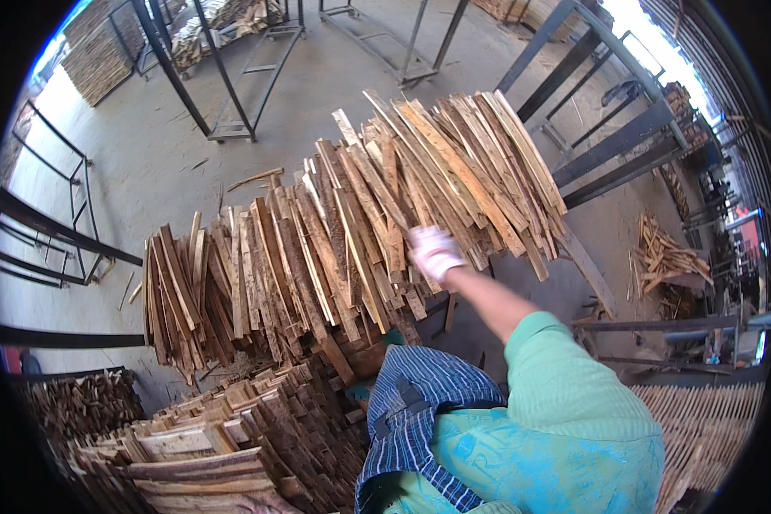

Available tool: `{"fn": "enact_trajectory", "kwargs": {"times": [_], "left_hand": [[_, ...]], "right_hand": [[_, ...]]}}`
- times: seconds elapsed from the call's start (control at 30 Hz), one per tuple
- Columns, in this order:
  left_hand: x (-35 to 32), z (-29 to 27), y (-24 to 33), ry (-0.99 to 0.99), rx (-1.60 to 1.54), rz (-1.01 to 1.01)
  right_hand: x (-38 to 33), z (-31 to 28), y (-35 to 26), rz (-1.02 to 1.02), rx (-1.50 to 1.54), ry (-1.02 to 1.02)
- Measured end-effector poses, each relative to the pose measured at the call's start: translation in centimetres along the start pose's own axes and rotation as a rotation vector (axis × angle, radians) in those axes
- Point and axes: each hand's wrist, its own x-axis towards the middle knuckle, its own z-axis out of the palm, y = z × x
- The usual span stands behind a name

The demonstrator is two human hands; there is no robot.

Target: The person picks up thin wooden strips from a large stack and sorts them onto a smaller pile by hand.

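My right hand [436, 252], in a white glove, reaches forward over a broad layer of rough wooden strips [317, 240]. It is smeared by motion and lies at the near ends of the strips in the middle. Whether its fingers grip a strip cannot be made out. The strips lie side by side, some crossing others, with bark on several edges. At the lower left, close to my body, rises a stack of wooden strips [197, 441]. A small pinkish shape at the lower picture edge, over that stack, may be part of my left hand; its fingers do not show.
Dark metal frames [223, 77] stand on the concrete floor [317, 68] beyond the strips, with another metal frame [608, 103] at the right. A heap of scrap wood [664, 257] lies farther right. More strips [702, 428] are laid out at the lower right.
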Motion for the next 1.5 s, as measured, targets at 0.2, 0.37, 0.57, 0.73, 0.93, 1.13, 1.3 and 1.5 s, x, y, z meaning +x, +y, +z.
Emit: {"fn": "enact_trajectory", "kwargs": {"times": [0.2, 0.37, 0.57, 0.73, 0.93, 1.13, 1.3, 1.5], "left_hand": [[2.6, -5.0, -1.2, -0.347, -0.530, -0.135], [5.9, -9.8, 7.2, 0.149, -0.813, -0.037], [8.1, -14.6, 33.4, -0.482, -1.184, 0.119], [8.0, -14.5, 52.4, -0.971, -1.200, 0.621], [5.2, -13.3, 66.6, -1.098, -1.062, 0.600], [6.9, -8.3, 65.4, -1.102, -0.949, 0.493], [8.4, -10.4, 62.3, -1.256, -1.139, 0.449], [9.5, -12.3, 59.9, -1.415, -1.510, 0.192]], "right_hand": [[3.2, -2.3, 20.2, 0.413, -0.167, -0.002], [6.9, 0.4, 21.3, 0.567, -0.260, -0.137], [5.2, -3.1, 18.7, 0.444, 0.232, -0.227], [0.4, -6.2, 12.8, 0.329, 1.650, -0.298], [-5.1, -1.9, 4.8, 0.192, 1.054, -0.102], [-2.3, -11.1, 13.7, 0.018, 0.470, -0.212], [2.0, -5.5, 28.9, 0.643, -0.113, 0.072], [3.2, -3.6, 35.1, 0.362, 0.213, 0.016]]}}
